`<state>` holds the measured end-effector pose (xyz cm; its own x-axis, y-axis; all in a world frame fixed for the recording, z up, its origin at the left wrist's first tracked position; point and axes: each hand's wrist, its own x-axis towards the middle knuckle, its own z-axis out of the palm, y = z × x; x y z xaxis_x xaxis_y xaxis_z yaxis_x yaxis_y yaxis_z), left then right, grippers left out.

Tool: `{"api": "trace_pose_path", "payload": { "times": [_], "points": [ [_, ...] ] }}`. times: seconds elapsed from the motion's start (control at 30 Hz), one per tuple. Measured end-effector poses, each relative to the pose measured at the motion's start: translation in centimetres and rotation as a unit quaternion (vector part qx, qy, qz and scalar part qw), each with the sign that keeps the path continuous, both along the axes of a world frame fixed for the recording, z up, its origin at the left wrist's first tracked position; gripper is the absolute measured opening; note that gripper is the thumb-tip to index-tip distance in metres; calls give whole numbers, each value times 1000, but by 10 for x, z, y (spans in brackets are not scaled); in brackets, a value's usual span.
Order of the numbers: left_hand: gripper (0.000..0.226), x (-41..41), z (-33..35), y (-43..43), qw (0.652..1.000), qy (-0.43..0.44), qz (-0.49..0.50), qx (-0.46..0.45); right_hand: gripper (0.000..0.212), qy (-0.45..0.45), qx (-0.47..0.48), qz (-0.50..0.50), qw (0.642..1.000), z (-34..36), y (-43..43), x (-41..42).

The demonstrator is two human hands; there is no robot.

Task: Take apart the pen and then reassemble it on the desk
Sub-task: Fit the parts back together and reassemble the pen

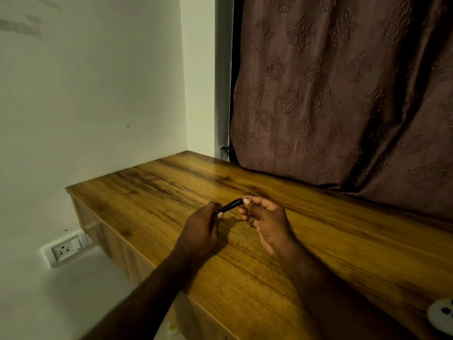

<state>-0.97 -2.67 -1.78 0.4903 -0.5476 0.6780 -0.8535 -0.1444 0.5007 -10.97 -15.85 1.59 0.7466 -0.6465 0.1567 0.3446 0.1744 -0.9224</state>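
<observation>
A short black pen [230,205] is held just above the wooden desk [331,241], slanting up to the right. My left hand [201,229] grips its lower left end between thumb and fingers. My right hand [266,220] pinches the upper right end with thumb and fingertips. Only the middle stretch of the pen shows between the two hands; both ends are hidden by fingers. Whether the pen is in one piece I cannot tell.
A brown patterned curtain [343,94] hangs down onto the desk's far edge. The white wall [85,94] runs along the left, with a socket [66,249] below the desk's left end. A white round object [442,312] lies at the right edge.
</observation>
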Motion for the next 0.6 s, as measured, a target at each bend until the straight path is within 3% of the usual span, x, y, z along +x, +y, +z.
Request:
{"api": "trace_pose_path", "payload": {
  "times": [0.4, 0.6],
  "points": [
    [9, 0, 1, 0, 1000, 4, -3, 2, 18, 26, -93, -17, 995, 3, 3, -3],
    [9, 0, 1, 0, 1000, 4, -3, 12, 24, 71, -190, -39, 978, 0, 2, 4]
  ]
}}
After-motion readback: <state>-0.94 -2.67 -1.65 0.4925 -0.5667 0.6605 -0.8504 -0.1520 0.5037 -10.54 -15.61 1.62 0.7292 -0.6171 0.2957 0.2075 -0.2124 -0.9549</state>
